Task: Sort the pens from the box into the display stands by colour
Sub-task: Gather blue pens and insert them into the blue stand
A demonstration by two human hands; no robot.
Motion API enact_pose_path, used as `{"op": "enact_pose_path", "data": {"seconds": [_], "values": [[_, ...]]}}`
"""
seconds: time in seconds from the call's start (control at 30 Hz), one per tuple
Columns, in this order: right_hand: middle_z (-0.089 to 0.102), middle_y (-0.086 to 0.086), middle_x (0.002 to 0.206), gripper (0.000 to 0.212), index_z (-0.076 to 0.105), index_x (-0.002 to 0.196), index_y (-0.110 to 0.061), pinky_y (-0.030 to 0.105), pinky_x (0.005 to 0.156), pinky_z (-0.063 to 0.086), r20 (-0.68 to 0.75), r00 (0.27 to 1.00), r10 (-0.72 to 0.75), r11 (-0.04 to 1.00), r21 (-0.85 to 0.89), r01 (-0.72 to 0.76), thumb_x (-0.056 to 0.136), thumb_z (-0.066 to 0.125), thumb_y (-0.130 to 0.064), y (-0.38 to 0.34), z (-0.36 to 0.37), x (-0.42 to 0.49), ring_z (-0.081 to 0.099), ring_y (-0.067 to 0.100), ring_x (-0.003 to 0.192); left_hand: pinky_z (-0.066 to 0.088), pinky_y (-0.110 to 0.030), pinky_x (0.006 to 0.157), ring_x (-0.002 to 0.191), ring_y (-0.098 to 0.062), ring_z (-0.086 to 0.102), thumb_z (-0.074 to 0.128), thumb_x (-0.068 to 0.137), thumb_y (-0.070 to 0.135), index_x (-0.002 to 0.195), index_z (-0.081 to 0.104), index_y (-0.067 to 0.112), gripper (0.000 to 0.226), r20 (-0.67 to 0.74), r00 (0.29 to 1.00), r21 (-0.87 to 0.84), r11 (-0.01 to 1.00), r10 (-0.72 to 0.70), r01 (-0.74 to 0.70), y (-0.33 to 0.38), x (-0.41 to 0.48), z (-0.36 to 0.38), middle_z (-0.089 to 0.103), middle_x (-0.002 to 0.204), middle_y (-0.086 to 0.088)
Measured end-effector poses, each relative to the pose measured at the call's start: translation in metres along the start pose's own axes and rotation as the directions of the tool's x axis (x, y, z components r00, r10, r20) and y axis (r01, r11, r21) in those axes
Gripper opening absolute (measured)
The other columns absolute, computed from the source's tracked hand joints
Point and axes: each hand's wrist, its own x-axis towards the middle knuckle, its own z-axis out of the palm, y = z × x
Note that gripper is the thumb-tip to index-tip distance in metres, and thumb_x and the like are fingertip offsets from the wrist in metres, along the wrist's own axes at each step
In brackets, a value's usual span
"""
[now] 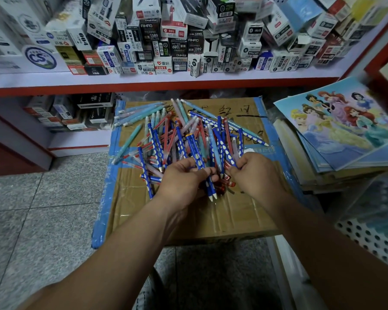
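Pens (177, 130) lie heaped on the carton (233, 211), and over its near half your left grip (184, 182) holds several blue dotted pens (196, 153) while your right grip (255, 173) pinches more, probably to gather one colour first.

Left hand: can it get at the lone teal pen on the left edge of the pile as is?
Probably yes. The teal pen lies mostly clear on the cardboard box, nothing on top, nearer the left hand. But that hand grips blue dotted pens, so its fingers are busy.
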Motion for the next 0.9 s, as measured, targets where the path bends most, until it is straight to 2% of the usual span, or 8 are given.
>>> {"op": "enact_pose_path", "data": {"seconds": [0.17, 0.3, 0.37, 0.5, 0.67, 0.77, 0.83, 0.9], "values": [[0.064, -0.006, 0.072, 0.017, 0.065, 0.081, -0.018, 0.028, 0.064, 0.052, -0.077, 0.996, 0.037, 0.986, 0.164, -0.024, 0.089, 0.071, -0.032, -0.003, -0.014, -0.01, 0.063, 0.011, 0.071, 0.063, -0.042, 0.067, 0.076, -0.024, 0.068, 0.058, 0.094, -0.005, 0.126, 0.051, -0.008, 0.032, -0.009, 1.0, -0.024, 1.0, -0.002, 0.002, 0.002, 0.002, 0.003, 0.07, 0.098, -0.023], [0.066, -0.01, 0.073, 0.01, 0.069, 0.085, -0.018, 0.006, 0.05, 0.041, 0.018, 0.999, -0.041, 0.92, 0.39, 0.031, 0.087, 0.075, -0.026, -0.014, -0.023, -0.028, 0.06, -0.006, 0.06, 0.062, -0.041, 0.07, 0.08, -0.026, 0.069, 0.057, 0.095, -0.003, 0.111, 0.061, -0.004, 0.017, -0.026, 1.0, -0.011, 1.0, 0.015, -0.016, 0.001, 0.002, 0.006, 0.075, 0.095, -0.017], [0.067, -0.004, 0.071, 0.01, 0.07, 0.085, -0.014, 0.008, 0.051, 0.043, 0.1, 0.989, -0.106, 0.864, 0.501, 0.042, 0.085, 0.078, -0.019, -0.019, -0.022, -0.038, 0.059, -0.006, 0.056, 0.058, -0.038, 0.066, 0.079, -0.03, 0.067, 0.06, 0.094, -0.001, 0.102, 0.063, 0.001, 0.009, -0.04, 0.999, -0.005, 0.999, 0.034, -0.034, 0.001, 0.002, 0.006, 0.074, 0.093, -0.019], [0.07, 0.014, 0.074, 0.011, 0.07, 0.081, -0.013, 0.027, 0.059, 0.048, 0.178, 0.97, -0.164, 0.863, 0.503, 0.053, 0.083, 0.08, -0.017, -0.021, -0.013, -0.046, 0.057, 0.009, 0.059, 0.058, -0.033, 0.062, 0.074, -0.026, 0.07, 0.063, 0.092, 0.0, 0.114, 0.061, -0.007, 0.023, -0.051, 0.996, -0.045, 0.996, 0.073, -0.075, 0.003, -0.001, 0.005, 0.075, 0.09, -0.014], [0.072, -0.002, 0.072, 0.007, 0.072, 0.085, -0.016, 0.014, 0.057, 0.047, 0.278, 0.937, -0.21, 0.852, 0.523, 0.036, 0.087, 0.075, -0.023, -0.019, -0.03, -0.042, 0.062, 0.0, 0.059, 0.056, -0.03, 0.051, 0.069, -0.023, 0.072, 0.067, 0.089, 0.002, 0.114, 0.059, -0.015, 0.031, -0.041, 0.997, 0.002, 0.998, 0.066, -0.066, 0.003, -0.003, 0.0, 0.075, 0.09, -0.019], [0.07, -0.01, 0.077, 0.009, 0.072, 0.091, -0.02, 0.019, 0.061, 0.046, 0.096, 0.991, -0.089, 0.903, 0.428, 0.04, 0.091, 0.07, -0.029, 0.0, -0.038, -0.014, 0.064, 0.0, 0.068, 0.06, -0.033, 0.06, 0.078, -0.027, 0.072, 0.066, 0.089, 0.0, 0.093, 0.071, -0.003, 0.007, -0.013, 0.999, 0.017, 0.999, 0.052, -0.052, 0.001, -0.002, -0.002, 0.075, 0.093, -0.019], [0.07, -0.007, 0.08, 0.012, 0.072, 0.092, -0.017, 0.024, 0.066, 0.046, 0.0, 1.0, -0.014, 0.924, 0.383, 0.013, 0.089, 0.073, -0.028, 0.013, -0.036, 0.004, 0.065, 0.004, 0.073, 0.059, -0.031, 0.058, 0.078, -0.024, 0.073, 0.064, 0.09, -0.002, 0.063, 0.073, 0.015, 0.033, 0.006, 0.999, 0.032, 0.998, 0.047, -0.047, 0.001, -0.003, -0.002, 0.075, 0.094, -0.019], [0.071, -0.005, 0.082, 0.018, 0.072, 0.093, -0.015, 0.024, 0.068, 0.048, 0.004, 1.0, 0.004, 0.94, 0.341, -0.005, 0.085, 0.077, -0.031, 0.02, -0.03, 0.014, 0.066, 0.007, 0.077, 0.058, -0.03, 0.058, 0.076, -0.022, 0.073, 0.064, 0.09, -0.003, 0.053, 0.068, 0.016, 0.042, 0.021, 0.999, 0.031, 0.999, 0.038, -0.039, 0.001, -0.003, -0.001, 0.075, 0.094, -0.019]]}}
